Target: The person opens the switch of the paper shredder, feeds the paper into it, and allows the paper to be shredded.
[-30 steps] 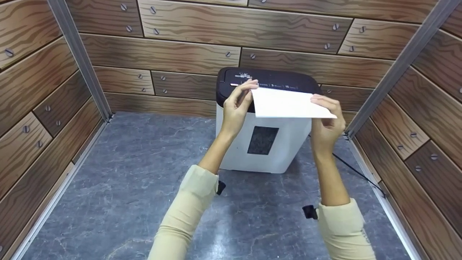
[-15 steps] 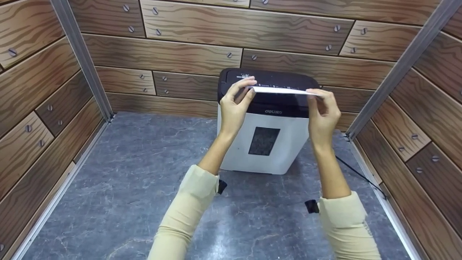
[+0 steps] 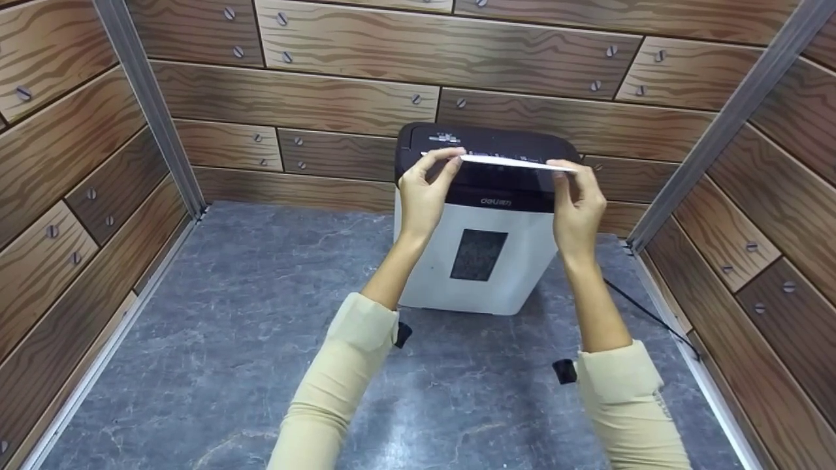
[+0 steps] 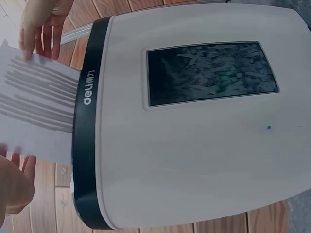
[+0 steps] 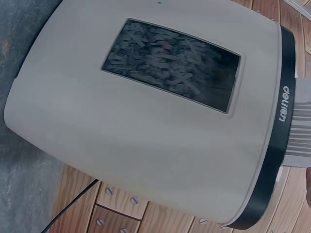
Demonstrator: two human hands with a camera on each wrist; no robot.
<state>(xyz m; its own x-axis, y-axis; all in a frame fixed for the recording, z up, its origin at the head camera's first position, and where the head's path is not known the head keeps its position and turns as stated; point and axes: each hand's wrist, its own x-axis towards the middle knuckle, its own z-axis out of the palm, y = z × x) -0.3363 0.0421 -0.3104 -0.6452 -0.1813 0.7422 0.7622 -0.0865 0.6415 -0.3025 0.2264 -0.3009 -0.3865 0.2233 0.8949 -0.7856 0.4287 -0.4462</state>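
Observation:
A white sheet of paper stands nearly edge-on over the paper shredder in the head view. My left hand pinches the sheet's left edge between thumb and fingers, while my right hand pinches its right edge. Seen from the left wrist, dark stripes cross the paper, and its lower edge meets the shredder's dark top band. The feed slot itself is hidden. Paper scraps show through the shredder's front window. A corner of my right hand enters the right wrist view.
The shredder stands on a grey marbled floor near the wood-patterned back wall. Similar side walls with metal corner posts enclose the space. A black cord runs from behind the shredder toward the right wall.
The paper has tipped from lying almost flat to edge-on above the shredder. My right hand has shifted slightly left, and my left hand has come down a little in the last half second.

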